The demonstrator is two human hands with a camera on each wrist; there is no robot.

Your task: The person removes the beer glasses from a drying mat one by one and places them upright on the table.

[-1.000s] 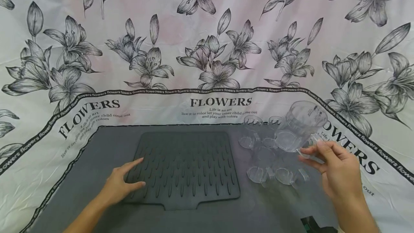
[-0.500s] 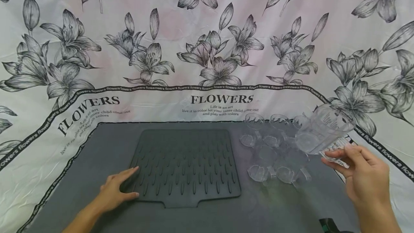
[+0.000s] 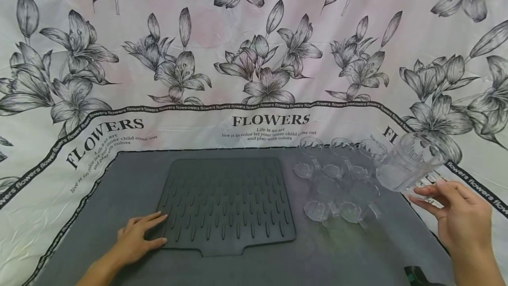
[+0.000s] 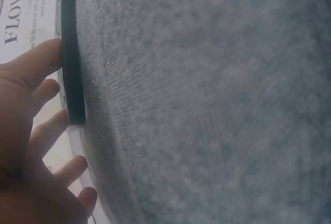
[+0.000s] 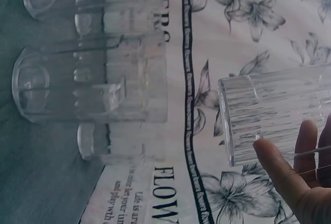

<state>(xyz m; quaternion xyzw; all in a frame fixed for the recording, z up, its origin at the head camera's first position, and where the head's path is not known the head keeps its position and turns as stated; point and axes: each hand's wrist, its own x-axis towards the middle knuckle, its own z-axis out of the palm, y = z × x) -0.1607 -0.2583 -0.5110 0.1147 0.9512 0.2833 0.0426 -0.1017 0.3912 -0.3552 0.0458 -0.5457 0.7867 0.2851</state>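
Note:
In the head view my right hand (image 3: pixel 462 215) pinches the handle of a clear mug (image 3: pixel 409 162), tilted and held up at the right. The right wrist view shows the same mug (image 5: pixel 279 113) with ribbed sides, the right hand's thumb and fingers at it. Left of it stand several clear mugs (image 3: pixel 316 211) in rows on the grey table (image 3: pixel 337 259). My left hand (image 3: pixel 132 242), fingers spread and fairly straight, is at the left edge of a dark ridged mat (image 3: pixel 226 206). The left wrist view has its fingertips against the mat's edge (image 4: pixel 72 53).
A white cloth (image 3: pixel 190 129) with lilies and lettering hangs behind the table and down its sides. A dark object (image 3: pixel 416 275) sits by the right forearm at the bottom edge. The mat's tab (image 3: pixel 222 251) points toward me.
My right hand has carried the mug to the right, away from the other mugs. My left hand has slid a little down and left along the mat's edge.

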